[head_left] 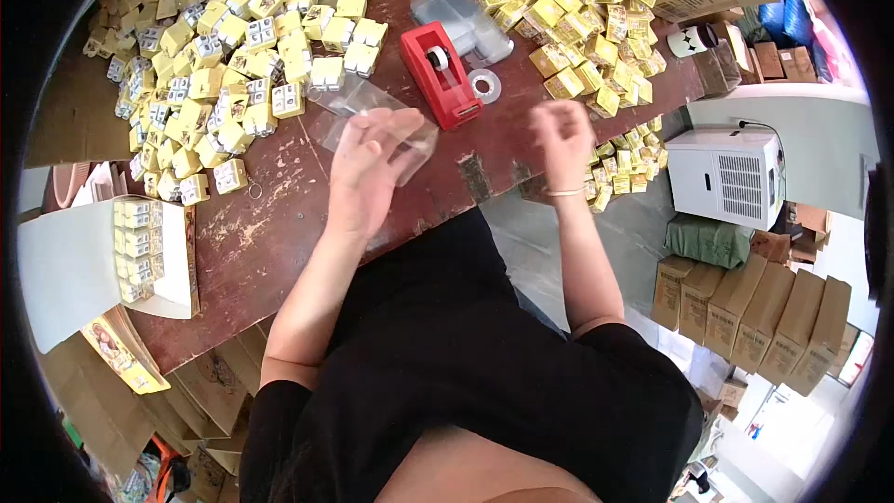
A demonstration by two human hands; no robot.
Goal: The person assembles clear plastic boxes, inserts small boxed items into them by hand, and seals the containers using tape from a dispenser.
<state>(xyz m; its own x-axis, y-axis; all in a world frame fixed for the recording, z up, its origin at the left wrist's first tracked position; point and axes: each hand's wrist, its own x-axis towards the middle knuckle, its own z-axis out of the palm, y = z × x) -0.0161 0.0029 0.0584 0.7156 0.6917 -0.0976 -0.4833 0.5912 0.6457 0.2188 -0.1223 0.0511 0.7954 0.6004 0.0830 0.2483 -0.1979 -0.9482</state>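
Observation:
Over a clear plastic piece (416, 154) on the red-brown table (270, 251), my left hand (368, 163) is raised with its fingers partly bent; the plastic shows around and behind it, and its hold cannot be made out. My right hand (564, 144) is lifted near the table's front edge, its fingers curled and blurred. Between the hands, farther back, stands a red tape dispenser (440, 79) with a roll of clear tape. A loose tape roll (484, 85) lies at its right side. Behind it are clear plastic pieces (456, 14).
Many small yellow-and-white boxes (214, 65) cover the back left; yellow packs (577, 14) heap at the back right. An open white box (168, 261) sits at the left edge. A white appliance (722, 177) and cardboard boxes (754, 317) stand at the right.

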